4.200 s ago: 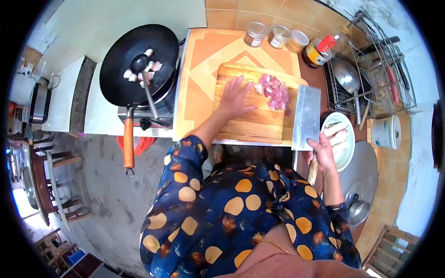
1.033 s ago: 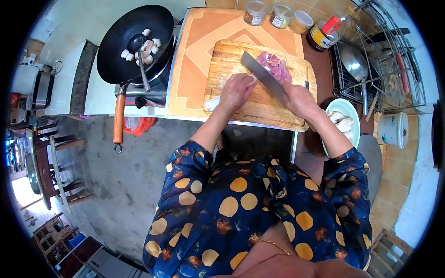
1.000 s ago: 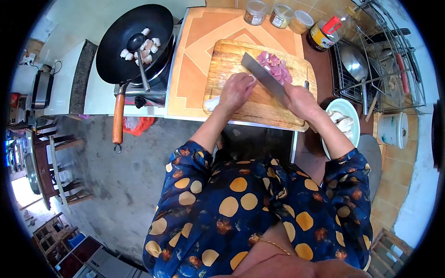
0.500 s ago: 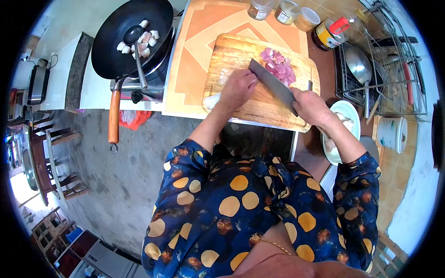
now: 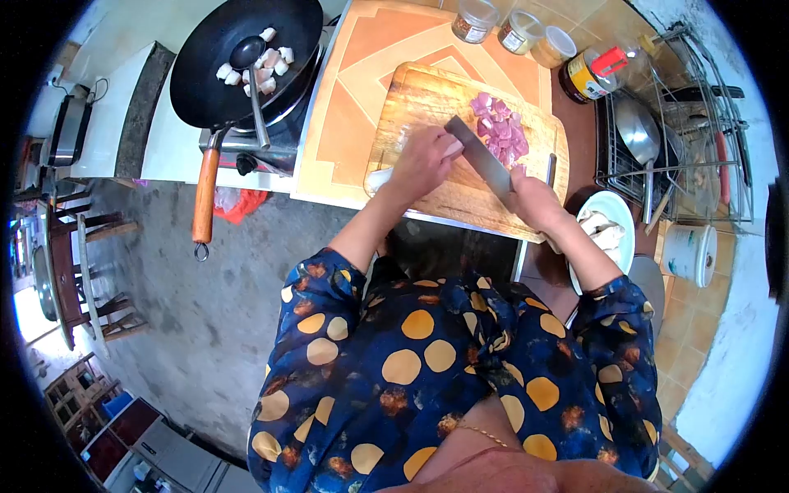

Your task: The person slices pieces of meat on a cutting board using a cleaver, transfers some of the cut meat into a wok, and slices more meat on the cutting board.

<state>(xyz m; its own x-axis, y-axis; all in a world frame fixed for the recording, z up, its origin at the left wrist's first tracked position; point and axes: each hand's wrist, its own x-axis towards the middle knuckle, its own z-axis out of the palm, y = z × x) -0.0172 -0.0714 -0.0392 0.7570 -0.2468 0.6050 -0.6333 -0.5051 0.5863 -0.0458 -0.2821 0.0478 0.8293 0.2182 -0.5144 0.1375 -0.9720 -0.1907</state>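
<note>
My right hand (image 5: 536,201) is closed round the handle of a cleaver (image 5: 483,162), its blade slanting over the wooden cutting board (image 5: 460,201). Beside the blade's far end, my left hand (image 5: 423,164) presses down with bent fingers on a pale piece of food (image 5: 452,149), mostly hidden by the fingers. Another white piece (image 5: 379,178) shows at the board's left edge, under my left wrist. Sliced pinkish-red meat (image 5: 501,131) lies in a heap just beyond the blade.
On the stove at left sits a black wok (image 5: 197,90) with white chunks and a ladle (image 5: 256,107). A pale bowl (image 5: 626,246) of whitish pieces stands by my right forearm. Several jars (image 5: 519,33) line the back, near a wire rack (image 5: 699,193).
The whole view has shifted slightly. The cleaver now stands more steeply edge-on beside my left fingers, and the pale piece under them shows better. More of the bowl's contents is visible.
</note>
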